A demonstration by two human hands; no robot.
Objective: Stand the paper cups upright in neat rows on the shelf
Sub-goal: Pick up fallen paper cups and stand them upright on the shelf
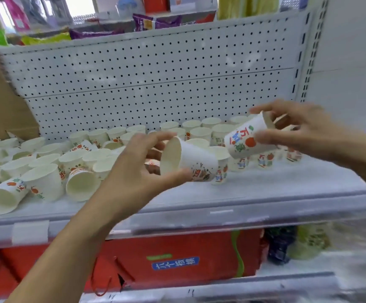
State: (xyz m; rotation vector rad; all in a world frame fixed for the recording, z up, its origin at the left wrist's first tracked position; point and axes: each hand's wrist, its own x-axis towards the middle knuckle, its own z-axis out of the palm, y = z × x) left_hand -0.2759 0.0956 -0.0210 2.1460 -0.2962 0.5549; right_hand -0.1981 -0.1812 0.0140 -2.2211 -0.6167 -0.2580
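Your left hand (138,169) reaches up from 7 o'clock, its thumb below and its fingers above a paper cup (190,159). That cup is held on its side above the shelf (265,184), with its mouth facing your palm. Your right hand (304,132) comes in from 3 o'clock and pinches a second printed cup (246,139) between thumb and fingers. It is tilted, one end toward 1 o'clock, and blur hides which end that is. Upright cups (201,132) stand along the pegboard (156,73) at 12 o'clock, and toppled cups (81,184) lie at 9 o'clock. Your right palm covers the cups behind it, and the ones beneath it are smeared. Your right forearm is cut off at the frame edge.
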